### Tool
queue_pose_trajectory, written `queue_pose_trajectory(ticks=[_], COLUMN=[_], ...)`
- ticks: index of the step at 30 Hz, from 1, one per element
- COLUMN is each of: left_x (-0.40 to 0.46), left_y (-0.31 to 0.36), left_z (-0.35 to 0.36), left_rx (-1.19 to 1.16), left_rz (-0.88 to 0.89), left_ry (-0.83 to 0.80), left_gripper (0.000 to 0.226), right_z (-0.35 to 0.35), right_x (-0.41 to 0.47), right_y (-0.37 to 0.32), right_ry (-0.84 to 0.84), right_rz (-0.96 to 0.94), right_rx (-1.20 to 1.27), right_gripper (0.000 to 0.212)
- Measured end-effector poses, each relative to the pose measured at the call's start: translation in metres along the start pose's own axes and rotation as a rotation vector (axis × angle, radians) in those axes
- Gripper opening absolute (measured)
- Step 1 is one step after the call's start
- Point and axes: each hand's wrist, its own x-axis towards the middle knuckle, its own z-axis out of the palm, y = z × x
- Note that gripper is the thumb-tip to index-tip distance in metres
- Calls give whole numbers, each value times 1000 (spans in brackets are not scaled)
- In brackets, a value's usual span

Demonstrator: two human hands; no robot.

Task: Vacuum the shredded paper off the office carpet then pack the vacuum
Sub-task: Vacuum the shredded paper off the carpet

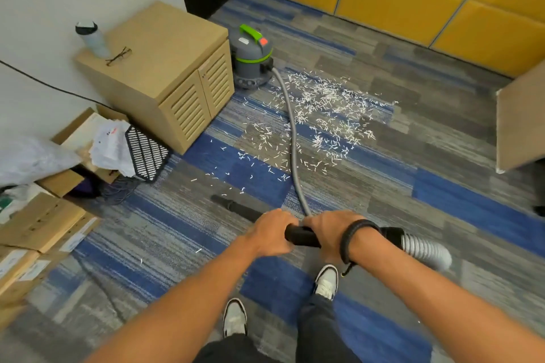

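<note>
I see the blue and grey carpet [442, 194] filling the view, with the wooden cabinet [165, 68] at ten o'clock against the wall. Just beside its right corner, at twelve o'clock, stands the grey and green vacuum [250, 59]. Its grey hose [292, 138] runs down across the shredded paper [324, 115], which lies scattered from centre toward one o'clock. My left hand [272, 234] and right hand [333, 230], at six o'clock, both wrap around the black wand [300, 236], side by side; its nozzle tip points toward nine o'clock, low over the carpet. A bottle [93, 38] and glasses [118, 56] sit on the cabinet.
</note>
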Motion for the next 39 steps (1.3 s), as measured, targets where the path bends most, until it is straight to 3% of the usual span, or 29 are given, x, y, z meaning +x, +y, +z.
queue_pose_trajectory(ticks=[5, 12, 16, 22, 33, 39], left_x=[-49, -68, -71, -68, -19, 0], left_y=[-1, 29, 26, 3, 17, 26], left_z=[30, 46, 57, 64, 27, 11], left_rx=[-140, -262, -219, -233, -192, -222], left_rz=[73, 96, 102, 69, 150, 248], left_ry=[145, 252, 295, 252, 202, 115], left_gripper=[26, 25, 25, 24, 21, 45], right_z=[-9, -29, -21, 1, -3, 5], right_x=[-36, -69, -67, -46, -43, -42], right_y=[-37, -29, -27, -29, -9, 2], right_ry=[-61, -130, -113, -70, 95, 104], right_rz=[18, 10, -11, -11, 126, 207], right_rx=[-134, -201, -215, -126, -87, 22], right_gripper=[38, 28, 29, 23, 21, 27])
